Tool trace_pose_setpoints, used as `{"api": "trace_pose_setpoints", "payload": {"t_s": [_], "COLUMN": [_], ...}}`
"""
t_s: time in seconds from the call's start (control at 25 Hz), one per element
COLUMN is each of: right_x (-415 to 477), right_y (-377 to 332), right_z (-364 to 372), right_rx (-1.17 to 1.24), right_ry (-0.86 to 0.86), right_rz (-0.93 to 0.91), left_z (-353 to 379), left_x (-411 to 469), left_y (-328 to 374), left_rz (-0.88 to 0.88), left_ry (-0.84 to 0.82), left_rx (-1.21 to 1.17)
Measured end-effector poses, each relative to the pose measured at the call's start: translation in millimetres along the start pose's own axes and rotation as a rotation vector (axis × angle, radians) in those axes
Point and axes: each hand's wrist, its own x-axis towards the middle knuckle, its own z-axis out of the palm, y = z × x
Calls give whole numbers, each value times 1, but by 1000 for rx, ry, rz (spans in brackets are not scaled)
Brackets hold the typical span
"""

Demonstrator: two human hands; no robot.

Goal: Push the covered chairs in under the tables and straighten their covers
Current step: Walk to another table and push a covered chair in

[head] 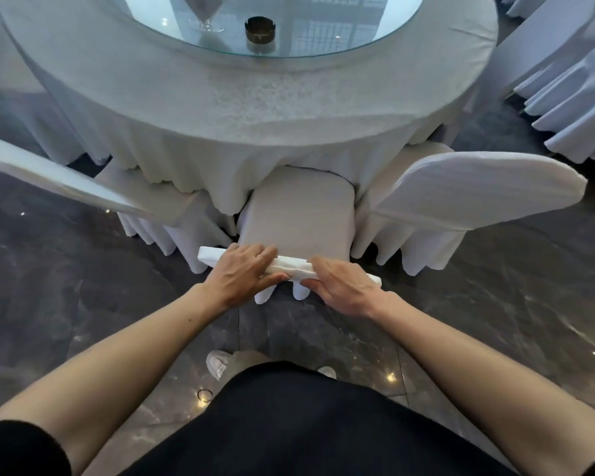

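A white-covered chair (298, 214) stands right in front of me, its seat partly under the round table (241, 108) with the pale cloth. My left hand (244, 273) grips the top edge of the chair's backrest, fingers over the far side and thumb on the near side. My right hand (344, 285) grips the same top edge further right, thumb underneath. The cover is bunched into small folds between my two hands. The chair's legs are hidden by its skirt.
Covered chairs flank mine, one at the left (66, 183) and one at the right (461, 197), both angled in to the table. A glass turntable (358, 42) carries an ashtray (260, 32) and a wine glass (207, 15). More covered chairs (571, 97) stand far right. Dark marble floor surrounds me.
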Motion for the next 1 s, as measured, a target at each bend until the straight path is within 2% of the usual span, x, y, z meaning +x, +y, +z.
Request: {"api": "trace_pose_setpoints", "payload": {"t_s": [0.12, 0.32, 0.56, 0.72, 1.0], "right_x": [-42, -97, -108, -96, -73], "right_y": [28, 63, 54, 51, 59], "right_z": [-2, -6, 3, 7, 7], "right_rx": [-18, 0, 79, 19, -48], "right_ry": [11, 56, 233, 321, 408], "right_rz": [-57, -107, 29, 139, 132], "left_z": [13, 26, 32, 34, 38], "left_x": [-7, -7, -17, -16, -2], "left_y": [54, 116, 134, 140, 122], "left_rz": [-51, -13, -97, -141, -165], "left_ry": [14, 15, 14, 93, 158], "left_rx": [-5, -26, -116, -61, -102]}}
